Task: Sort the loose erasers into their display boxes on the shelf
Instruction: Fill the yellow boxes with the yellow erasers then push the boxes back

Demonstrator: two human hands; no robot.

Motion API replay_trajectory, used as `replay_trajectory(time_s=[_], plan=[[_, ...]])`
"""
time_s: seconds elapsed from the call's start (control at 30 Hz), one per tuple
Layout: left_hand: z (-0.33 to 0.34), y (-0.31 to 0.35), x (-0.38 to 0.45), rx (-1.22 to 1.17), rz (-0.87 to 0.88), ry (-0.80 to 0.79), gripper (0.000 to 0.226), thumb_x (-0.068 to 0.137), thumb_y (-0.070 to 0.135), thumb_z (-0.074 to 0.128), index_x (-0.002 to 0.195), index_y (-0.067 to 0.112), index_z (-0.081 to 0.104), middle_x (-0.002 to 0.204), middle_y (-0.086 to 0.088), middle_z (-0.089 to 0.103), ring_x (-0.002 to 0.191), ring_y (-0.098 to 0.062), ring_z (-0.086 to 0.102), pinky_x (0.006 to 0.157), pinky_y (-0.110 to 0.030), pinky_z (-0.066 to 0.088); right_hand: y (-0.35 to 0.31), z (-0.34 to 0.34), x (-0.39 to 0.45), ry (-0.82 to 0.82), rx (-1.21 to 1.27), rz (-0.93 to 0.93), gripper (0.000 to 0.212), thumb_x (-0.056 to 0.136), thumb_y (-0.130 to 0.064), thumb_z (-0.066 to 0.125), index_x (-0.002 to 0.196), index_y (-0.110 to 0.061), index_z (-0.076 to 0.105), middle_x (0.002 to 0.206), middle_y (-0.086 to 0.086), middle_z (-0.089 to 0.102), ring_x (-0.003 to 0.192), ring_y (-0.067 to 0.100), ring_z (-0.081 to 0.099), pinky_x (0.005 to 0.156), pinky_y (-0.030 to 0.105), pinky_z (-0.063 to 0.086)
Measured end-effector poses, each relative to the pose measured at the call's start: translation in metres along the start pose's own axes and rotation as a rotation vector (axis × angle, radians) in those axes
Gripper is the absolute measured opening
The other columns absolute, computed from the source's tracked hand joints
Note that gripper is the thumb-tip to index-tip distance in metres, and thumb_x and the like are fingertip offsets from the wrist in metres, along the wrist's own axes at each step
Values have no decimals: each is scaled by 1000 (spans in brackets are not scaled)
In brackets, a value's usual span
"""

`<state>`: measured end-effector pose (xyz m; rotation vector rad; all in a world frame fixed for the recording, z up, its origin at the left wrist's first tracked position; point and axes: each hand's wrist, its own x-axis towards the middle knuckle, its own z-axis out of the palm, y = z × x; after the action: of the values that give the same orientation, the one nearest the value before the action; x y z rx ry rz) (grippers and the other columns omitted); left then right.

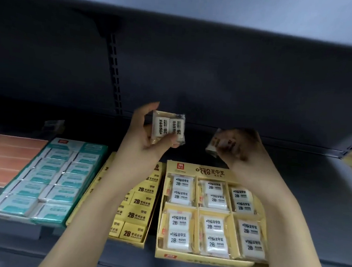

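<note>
My left hand (pixel 143 133) pinches clear-wrapped twin pack of white erasers (pixel 168 126); right hand (pixel 236 148) grips one blurred pack (pixel 213 144). Below: yellow six-compartment cardboard box (pixel 201 170).

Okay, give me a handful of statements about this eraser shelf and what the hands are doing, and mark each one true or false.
1. The left hand holds a clear-wrapped twin pack of white erasers above the shelf. True.
2. The right hand rests flat on the shelf, holding nothing. False: it is raised over the yellow compartment box, and its grip is on a blurred packet.
3. The yellow compartment box has six compartments holding white 2B erasers. True.
4. The teal box sits to the right of the yellow compartment box. False: it lies to the left, beyond a box of yellow-sleeved erasers.
5. An orange box lies at the far left. True.
</note>
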<state>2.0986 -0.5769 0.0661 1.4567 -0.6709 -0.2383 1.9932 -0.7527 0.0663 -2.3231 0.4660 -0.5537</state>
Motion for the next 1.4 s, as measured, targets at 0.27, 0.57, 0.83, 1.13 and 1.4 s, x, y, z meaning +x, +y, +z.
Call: replay_trajectory(time_s=[0.27,0.57,0.83,1.13,1.4], plan=[[13,-3,-2,75,-44,67,40,81,14,69,100,33,40,87,5,72,83,-7,69,78,-19,53,11,-12,-3,40,127,128,36,76,-23,75,102,-30,50,95,-16,57,82,-3,55,56,9,39],[19,-1,-7,42,-88,82,38,82,11,67,100,33,42,92,-1,70,78,-7,70,68,-14,52,21,-20,-5,19,278,183,33,72,-21,79,94,-32,57,96,-7,67,89,11,65,75,30,52],[11,8,-16,208,-168,-44,19,84,14,65,93,28,58,86,8,73,83,-10,69,84,-35,53,13,-25,-14,-75,316,129,33,76,-14,76,94,-38,62,95,-11,71,86,1,66,73,21,49],[-4,42,-38,679,-351,-476,15,77,26,72,88,35,67,82,17,69,75,0,64,70,-22,50,-12,-40,-40,-471,213,121,28,75,-13,76,96,-28,63,91,-5,70,81,16,69,80,40,56],[4,32,-47,791,-427,-527,10,77,31,73,83,34,66,82,13,67,77,-2,63,77,-25,53,-5,-36,-56,-663,30,198,17,74,-33,77,89,-31,70,70,-16,65,59,4,55,64,23,48]])
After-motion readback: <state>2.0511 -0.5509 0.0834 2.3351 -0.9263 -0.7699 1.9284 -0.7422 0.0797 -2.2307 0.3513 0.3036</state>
